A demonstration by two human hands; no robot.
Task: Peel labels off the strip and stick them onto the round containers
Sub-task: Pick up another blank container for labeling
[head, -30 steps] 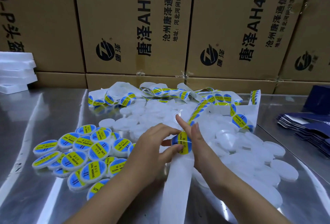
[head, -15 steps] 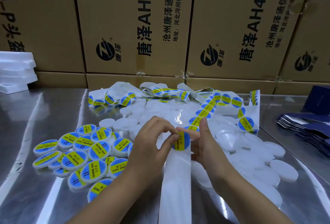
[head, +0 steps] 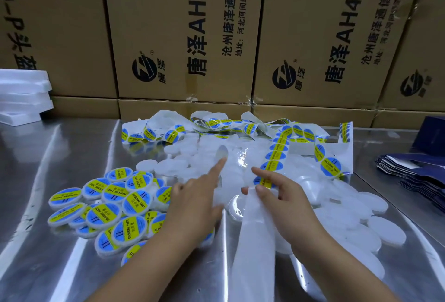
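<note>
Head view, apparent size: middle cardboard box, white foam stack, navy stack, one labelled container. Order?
1. middle cardboard box
2. white foam stack and navy stack: similar, both cut off by the frame, unranked
3. labelled container

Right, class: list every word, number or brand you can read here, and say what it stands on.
"SOLDERING PASTE": blue-and-yellow round labels on white round containers and on the white backing strip.
"II": same labels.
"唐泽AH4.0": brown cardboard boxes.
"沧州唐泽通信科技": same boxes.
"唐泽": black round logo there.
Labels' small characters and the boxes' address line: too blurred.
</note>
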